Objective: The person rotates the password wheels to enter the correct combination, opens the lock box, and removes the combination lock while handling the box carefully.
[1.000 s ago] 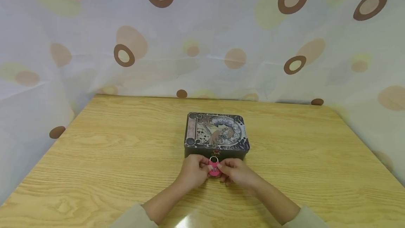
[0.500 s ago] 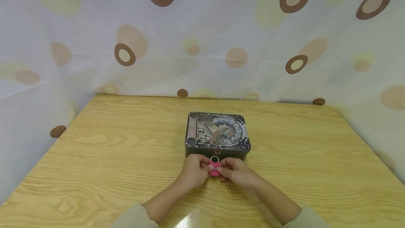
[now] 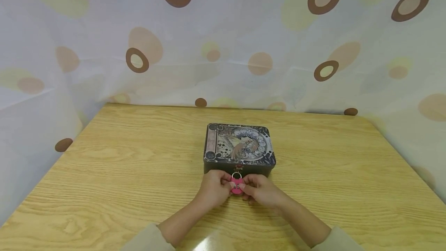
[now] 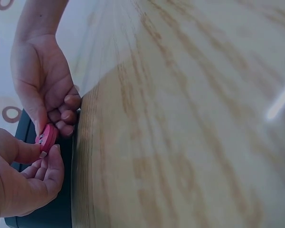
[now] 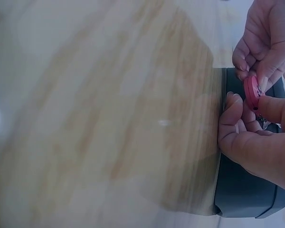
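A pink combination padlock [image 3: 237, 190] with a silver shackle [image 3: 237, 175] is held in front of a dark tin box [image 3: 240, 144] with a picture on its lid. From the left side, my left hand [image 3: 215, 188] pinches the padlock between thumb and fingers. My right hand [image 3: 262, 190] grips its other side, the thumb on the face by the small number dials. Just above the shackle, a reddish clasp [image 3: 238, 167] sits on the box's front. Both wrist views show the padlock [image 4: 47, 137] between the two hands, close against the box's dark side [image 5: 242, 190].
The box stands on a wood-grain table [image 3: 139, 158], its lid down. Behind and to both sides hangs a pale curtain [image 3: 223, 49] with brown, peach and yellow ovals. A bright glare spot [image 3: 203, 243] shows near the table's front.
Over the last second the right thumb has shifted slightly lower on the padlock's face, by the dials. The box has stayed where it was, and both hands still hold the padlock.
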`<state>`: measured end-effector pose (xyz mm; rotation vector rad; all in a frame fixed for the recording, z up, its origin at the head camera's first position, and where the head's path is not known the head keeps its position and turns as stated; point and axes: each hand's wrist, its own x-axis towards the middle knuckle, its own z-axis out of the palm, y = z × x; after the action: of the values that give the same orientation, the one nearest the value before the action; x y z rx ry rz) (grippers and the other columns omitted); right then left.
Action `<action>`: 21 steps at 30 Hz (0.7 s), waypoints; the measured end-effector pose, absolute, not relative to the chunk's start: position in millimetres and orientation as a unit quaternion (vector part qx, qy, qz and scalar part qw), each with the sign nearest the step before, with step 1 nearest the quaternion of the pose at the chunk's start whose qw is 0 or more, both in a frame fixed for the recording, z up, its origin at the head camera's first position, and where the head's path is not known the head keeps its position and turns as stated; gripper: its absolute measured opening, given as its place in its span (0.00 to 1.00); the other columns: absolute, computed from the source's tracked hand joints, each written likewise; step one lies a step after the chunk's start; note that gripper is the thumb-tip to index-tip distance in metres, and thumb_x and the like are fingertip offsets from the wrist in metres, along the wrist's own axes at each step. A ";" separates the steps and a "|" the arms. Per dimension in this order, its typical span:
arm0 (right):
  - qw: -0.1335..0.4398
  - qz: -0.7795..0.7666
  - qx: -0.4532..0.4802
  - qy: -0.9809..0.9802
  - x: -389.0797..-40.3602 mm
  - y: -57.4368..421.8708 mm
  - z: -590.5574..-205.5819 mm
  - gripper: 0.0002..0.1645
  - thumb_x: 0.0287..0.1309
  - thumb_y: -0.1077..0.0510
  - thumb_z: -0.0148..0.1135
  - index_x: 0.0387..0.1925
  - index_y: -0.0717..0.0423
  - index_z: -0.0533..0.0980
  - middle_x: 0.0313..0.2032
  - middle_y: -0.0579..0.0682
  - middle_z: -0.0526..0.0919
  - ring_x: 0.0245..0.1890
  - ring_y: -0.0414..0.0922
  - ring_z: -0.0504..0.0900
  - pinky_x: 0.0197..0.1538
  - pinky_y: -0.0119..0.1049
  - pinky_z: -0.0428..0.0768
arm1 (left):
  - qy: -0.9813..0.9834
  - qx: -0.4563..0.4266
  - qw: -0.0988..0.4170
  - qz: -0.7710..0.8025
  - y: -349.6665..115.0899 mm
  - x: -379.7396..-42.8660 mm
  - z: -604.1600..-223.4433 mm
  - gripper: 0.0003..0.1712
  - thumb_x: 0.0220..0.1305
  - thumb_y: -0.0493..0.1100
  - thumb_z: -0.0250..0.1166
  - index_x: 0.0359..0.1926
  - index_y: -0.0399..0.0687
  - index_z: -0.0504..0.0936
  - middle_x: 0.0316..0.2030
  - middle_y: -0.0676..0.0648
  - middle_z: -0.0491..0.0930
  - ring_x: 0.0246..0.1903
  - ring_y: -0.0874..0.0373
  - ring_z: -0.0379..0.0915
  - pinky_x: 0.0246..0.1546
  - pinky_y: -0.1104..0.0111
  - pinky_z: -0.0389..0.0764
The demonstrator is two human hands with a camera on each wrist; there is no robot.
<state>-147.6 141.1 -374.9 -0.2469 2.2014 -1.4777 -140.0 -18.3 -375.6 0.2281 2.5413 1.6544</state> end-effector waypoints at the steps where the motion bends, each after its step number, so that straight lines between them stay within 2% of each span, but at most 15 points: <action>1: 0.237 -0.539 -0.090 0.803 -147.6 141.2 -375.0 0.13 0.64 0.63 0.49 0.39 0.73 0.70 0.25 0.48 0.75 0.26 0.38 0.73 0.28 0.28 0.76 | 0.835 0.076 0.050 0.543 -18.4 -140.0 -375.7 0.03 0.53 0.26 0.59 0.29 0.27 0.79 0.22 0.41 0.79 0.17 0.63 0.70 0.17 0.77 0.72; 21: 0.238 -0.536 -0.087 0.805 -147.6 140.2 -374.6 0.14 0.65 0.62 0.46 0.36 0.72 0.71 0.24 0.47 0.75 0.25 0.37 0.73 0.28 0.29 0.75 | 0.836 0.077 0.048 0.542 -18.0 -139.1 -374.4 0.04 0.52 0.26 0.59 0.28 0.27 0.79 0.22 0.41 0.79 0.17 0.63 0.70 0.17 0.77 0.73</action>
<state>-147.6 140.2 -374.6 -0.2384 2.2062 -1.4670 -139.1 -18.0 -374.4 0.2350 2.5480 1.6525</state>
